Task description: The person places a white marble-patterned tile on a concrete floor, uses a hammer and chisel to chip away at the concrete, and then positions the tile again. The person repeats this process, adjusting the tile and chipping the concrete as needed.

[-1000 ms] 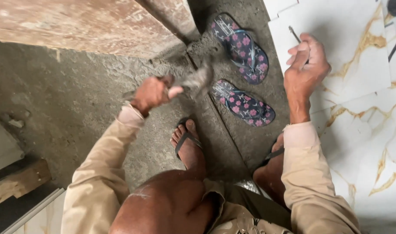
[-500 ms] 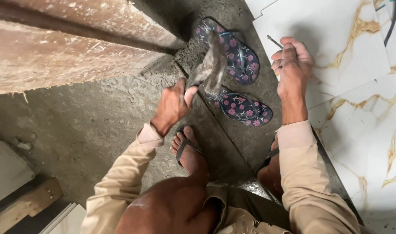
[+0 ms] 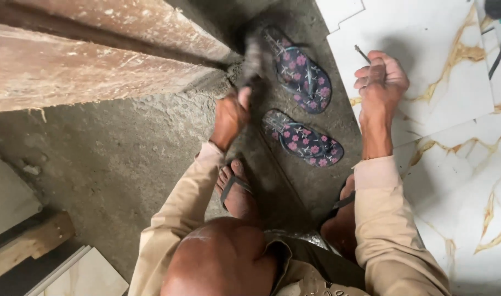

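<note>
A view from above of a person crouching on a rough grey cement floor (image 3: 108, 159), seen from a camera on their own head. Both arms wear tan long sleeves, and a bare knee fills the bottom centre.

The left hand (image 3: 230, 116) is closed in a firm grip around the handle of a mortar-caked trowel (image 3: 252, 61). The trowel is blurred, so its exact shape is hard to tell. It points away from the person, and its far end lies near the corner of a worn reddish-brown wooden door (image 3: 97, 60), which runs along the top left.

Just to the right of the trowel lie two dark flip-flops with pink flower prints. The farther flip-flop (image 3: 300, 68) is beside the blade; the nearer flip-flop (image 3: 305, 143) lies beside the left hand. Neither is worn.

The right hand (image 3: 382, 82) is to the right of the flip-flops, well apart from the trowel. Its fingers are curled shut, holding a thin dark stick-like item (image 3: 362, 53) that pokes out past the knuckles; what it is cannot be told. This hand hovers over the edge of white floor tiles with gold veining (image 3: 453, 137), which cover the right side.

Below the trowel, the person's left foot (image 3: 237, 189) in a dark sandal rests on the cement. At lower left, away from the trowel, lie a wooden block (image 3: 28, 246) and a pale tile piece (image 3: 86, 274).
</note>
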